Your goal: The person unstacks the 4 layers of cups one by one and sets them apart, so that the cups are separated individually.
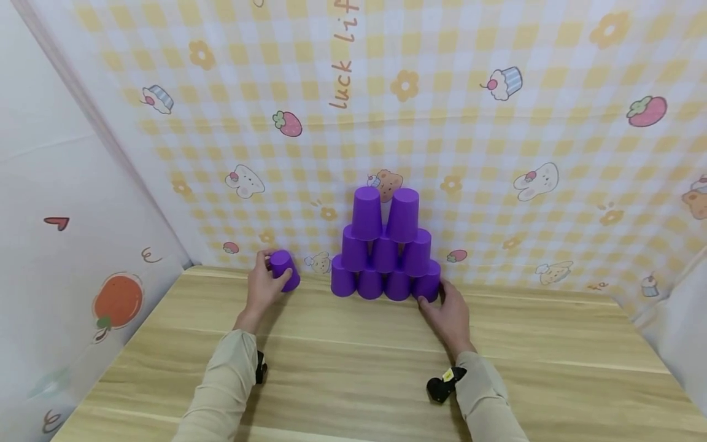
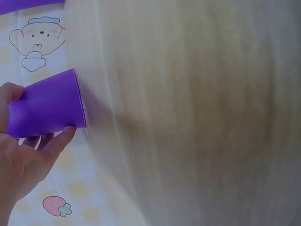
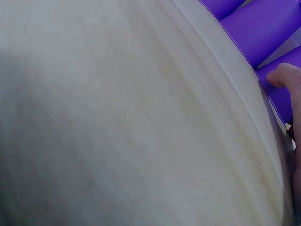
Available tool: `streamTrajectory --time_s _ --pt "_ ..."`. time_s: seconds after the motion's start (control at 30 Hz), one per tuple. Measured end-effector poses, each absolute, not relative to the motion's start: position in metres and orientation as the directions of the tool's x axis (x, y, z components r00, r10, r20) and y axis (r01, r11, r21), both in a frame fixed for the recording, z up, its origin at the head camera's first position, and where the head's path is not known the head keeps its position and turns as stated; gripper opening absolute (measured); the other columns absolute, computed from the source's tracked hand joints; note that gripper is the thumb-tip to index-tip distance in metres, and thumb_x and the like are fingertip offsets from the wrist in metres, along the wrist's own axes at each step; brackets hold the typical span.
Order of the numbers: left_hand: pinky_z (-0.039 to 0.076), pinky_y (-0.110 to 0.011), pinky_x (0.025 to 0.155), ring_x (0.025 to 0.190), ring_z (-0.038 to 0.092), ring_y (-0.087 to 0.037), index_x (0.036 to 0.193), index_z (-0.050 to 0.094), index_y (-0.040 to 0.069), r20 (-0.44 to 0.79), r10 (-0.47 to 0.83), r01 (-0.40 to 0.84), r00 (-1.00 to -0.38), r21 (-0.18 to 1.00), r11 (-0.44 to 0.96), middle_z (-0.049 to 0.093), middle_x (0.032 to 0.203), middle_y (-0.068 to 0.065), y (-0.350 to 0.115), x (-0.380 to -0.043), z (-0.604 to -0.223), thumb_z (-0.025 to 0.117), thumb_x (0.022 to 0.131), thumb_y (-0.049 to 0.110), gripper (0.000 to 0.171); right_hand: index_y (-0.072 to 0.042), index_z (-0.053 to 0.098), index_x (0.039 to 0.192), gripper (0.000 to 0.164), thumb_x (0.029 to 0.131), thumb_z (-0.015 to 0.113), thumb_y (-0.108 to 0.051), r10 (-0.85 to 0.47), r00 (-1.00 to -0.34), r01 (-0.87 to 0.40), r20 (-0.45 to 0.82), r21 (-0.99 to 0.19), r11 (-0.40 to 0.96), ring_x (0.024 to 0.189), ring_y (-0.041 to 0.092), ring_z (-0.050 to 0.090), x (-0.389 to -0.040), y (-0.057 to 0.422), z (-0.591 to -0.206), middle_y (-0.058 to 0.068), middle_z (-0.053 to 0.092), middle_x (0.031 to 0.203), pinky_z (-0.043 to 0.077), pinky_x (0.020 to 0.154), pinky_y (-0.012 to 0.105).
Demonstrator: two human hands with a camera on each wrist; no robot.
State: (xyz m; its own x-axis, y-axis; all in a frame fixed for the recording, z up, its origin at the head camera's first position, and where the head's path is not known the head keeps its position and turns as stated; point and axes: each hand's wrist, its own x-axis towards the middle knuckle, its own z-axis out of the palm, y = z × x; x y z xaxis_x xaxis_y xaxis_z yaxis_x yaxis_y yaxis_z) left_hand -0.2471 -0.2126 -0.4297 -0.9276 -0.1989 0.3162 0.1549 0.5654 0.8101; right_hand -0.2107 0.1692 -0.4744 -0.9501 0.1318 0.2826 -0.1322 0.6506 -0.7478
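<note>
A stack of upside-down purple cups [image 1: 385, 254] stands near the back wall, with several in the bottom row, three above and two on top. Left of it, my left hand [image 1: 264, 286] grips a single upside-down purple cup [image 1: 282, 264], thumb on one side and fingers round the other. In the left wrist view, the rim of that cup [image 2: 49, 103] is right at the tabletop. My right hand [image 1: 450, 312] holds the stack's bottom right cup [image 1: 426, 283] low down. Its thumb [image 3: 281, 75] lies on the front of that cup; the other fingers are mostly hidden behind it.
The wooden table [image 1: 353, 368] ends at a wall cloth [image 1: 475, 147] with yellow checks and cartoon prints, close behind the cups. A white cloth [image 1: 72, 184] borders the left side. Black wrist cameras [image 1: 442, 388] sit on both sleeves.
</note>
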Motion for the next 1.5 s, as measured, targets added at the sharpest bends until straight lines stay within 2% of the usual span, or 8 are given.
streamTrajectory --time_s 0.4,0.63,0.83,0.93,1.1,1.3,1.5 --pt "0.048 -0.051 0.088 0.102 0.056 -0.044 0.124 0.037 -0.001 0.311 -0.195 0.146 -0.93 0.802 0.579 0.055 0.112 -0.034 -0.215 -0.246 -0.431 0.072 0.078 0.002 0.058 0.001 0.045 0.133 0.066 0.079 0.072 -0.026 0.144 -0.952 -0.119 0.27 -0.761 0.638 0.116 0.033 0.05 -0.21 0.166 -0.476 0.02 0.051 0.128 0.041 0.098 0.04" --pt "0.048 -0.053 0.086 0.099 0.057 -0.046 0.122 0.04 -0.002 0.343 -0.183 0.183 -0.921 0.797 0.576 0.056 0.11 -0.035 -0.214 -0.244 -0.432 0.072 0.077 0.0 0.056 0.001 0.045 0.132 0.065 0.08 0.072 -0.025 0.136 -0.953 -0.124 0.272 -0.757 0.642 0.116 0.034 0.05 -0.209 0.168 -0.474 0.021 0.051 0.128 0.041 0.098 0.04" --pt "0.042 -0.053 0.094 0.108 0.051 -0.047 0.124 0.036 -0.005 0.339 -0.15 0.181 -0.929 0.769 0.613 0.051 0.117 -0.034 -0.213 -0.245 -0.428 0.071 0.078 0.0 0.059 0.001 0.045 0.133 0.065 0.08 0.072 -0.025 0.137 -0.954 -0.123 0.268 -0.762 0.636 0.117 0.034 0.049 -0.209 0.168 -0.472 0.021 0.05 0.129 0.041 0.099 0.04" --pt "0.038 -0.052 0.098 0.113 0.047 -0.046 0.128 0.031 -0.006 0.314 -0.147 0.149 -0.938 0.749 0.645 0.045 0.123 -0.033 -0.213 -0.244 -0.423 0.073 0.078 0.008 0.067 0.0 0.044 0.133 0.066 0.079 0.072 -0.025 0.14 -0.956 -0.12 0.259 -0.775 0.62 0.118 0.033 0.049 -0.209 0.167 -0.473 0.02 0.05 0.13 0.041 0.099 0.04" --pt "0.039 -0.053 0.095 0.115 0.042 -0.041 0.13 0.028 -0.005 0.324 -0.225 0.108 -0.919 0.754 0.648 0.039 0.126 -0.026 -0.212 -0.239 -0.401 0.073 0.08 0.028 0.075 -0.001 0.045 0.134 0.068 0.078 0.074 -0.027 0.156 -0.958 -0.096 0.239 -0.783 0.614 0.119 0.031 0.049 -0.208 0.167 -0.476 0.018 0.05 0.131 0.04 0.1 0.038" --pt "0.038 -0.051 0.095 0.117 0.04 -0.04 0.131 0.033 -0.004 0.463 -0.163 0.251 -0.871 0.705 0.663 0.041 0.129 -0.024 -0.209 -0.24 -0.358 0.07 0.082 0.025 0.068 -0.001 0.045 0.133 0.069 0.077 0.074 -0.027 0.156 -0.958 -0.099 0.241 -0.788 0.607 0.119 0.031 0.049 -0.209 0.165 -0.475 0.019 0.05 0.13 0.04 0.1 0.038" --pt "0.04 -0.048 0.094 0.115 0.045 -0.034 0.131 0.038 -0.001 0.535 -0.099 0.347 -0.839 0.667 0.66 0.046 0.128 -0.018 -0.193 -0.243 -0.325 0.07 0.082 0.034 0.067 0.0 0.045 0.133 0.068 0.077 0.073 -0.026 0.16 -0.954 -0.099 0.254 -0.772 0.628 0.118 0.033 0.049 -0.209 0.166 -0.476 0.019 0.05 0.13 0.04 0.099 0.04"
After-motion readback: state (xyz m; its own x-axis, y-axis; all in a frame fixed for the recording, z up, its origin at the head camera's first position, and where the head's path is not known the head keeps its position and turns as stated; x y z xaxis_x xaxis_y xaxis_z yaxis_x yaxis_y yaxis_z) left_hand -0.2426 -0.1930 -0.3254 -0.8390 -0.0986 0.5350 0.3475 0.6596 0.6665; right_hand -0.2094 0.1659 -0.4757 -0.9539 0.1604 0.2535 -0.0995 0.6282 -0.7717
